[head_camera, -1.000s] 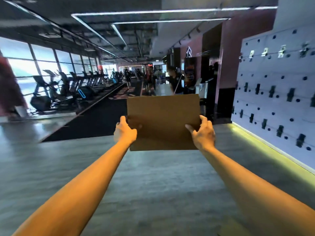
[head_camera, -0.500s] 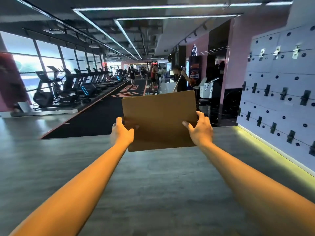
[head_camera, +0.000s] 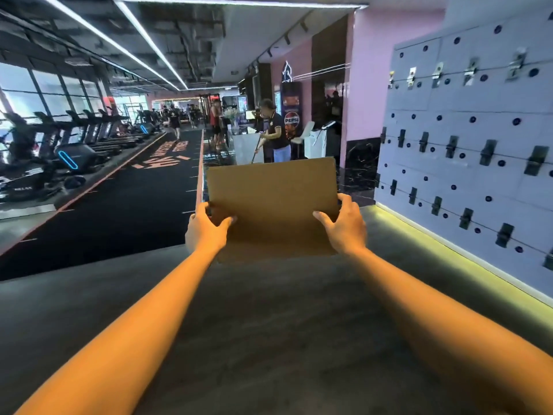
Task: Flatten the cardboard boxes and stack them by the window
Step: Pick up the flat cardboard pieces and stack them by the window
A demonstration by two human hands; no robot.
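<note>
Arms outstretched, left hand point(head_camera: 206, 230), right hand point(head_camera: 344, 229) gripping cardboard point(head_camera: 273, 205)

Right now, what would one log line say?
cardboard: flat, held upright | left hand: grips left edge | right hand: grips right edge

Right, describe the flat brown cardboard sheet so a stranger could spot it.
Look along the grey locker wall toward the middle. There the left hand and right hand grip a flat brown cardboard sheet, the only plain tan panel held up.
</note>
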